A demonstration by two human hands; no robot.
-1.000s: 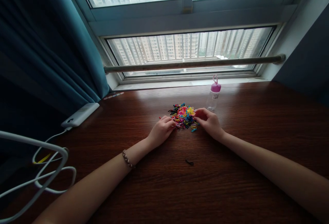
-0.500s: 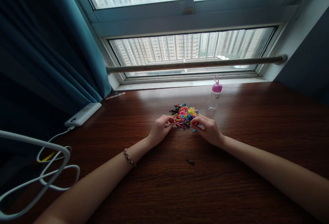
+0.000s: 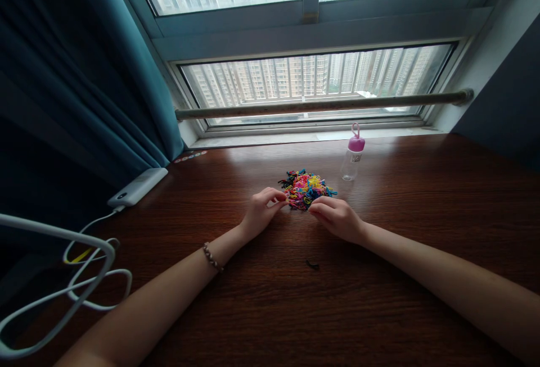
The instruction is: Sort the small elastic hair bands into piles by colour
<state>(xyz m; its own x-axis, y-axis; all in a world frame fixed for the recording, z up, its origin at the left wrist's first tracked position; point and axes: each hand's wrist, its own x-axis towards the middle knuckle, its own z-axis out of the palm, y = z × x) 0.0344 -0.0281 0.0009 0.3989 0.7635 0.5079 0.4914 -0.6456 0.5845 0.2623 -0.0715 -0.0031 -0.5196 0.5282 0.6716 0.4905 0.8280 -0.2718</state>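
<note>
A heap of small multicoloured hair ties lies on the dark wooden table. At its left edge, my left hand touches the heap, thumb and forefinger pinched together. My right hand is at the front right of the heap, its fingers closed and pressed together. Whatever either pinch holds is too small to make out. One dark hair tie lies apart, nearer to me, between my forearms.
A clear bottle with a pink lid stands behind the heap to the right. On the left are a white power bank, looped white cables and a blue curtain. A rail crosses the window.
My right hand has shifted slightly left and toward me, its fingers closing together. Blue hair ties at the heap's right edge are now uncovered. My left hand is almost unmoved.
</note>
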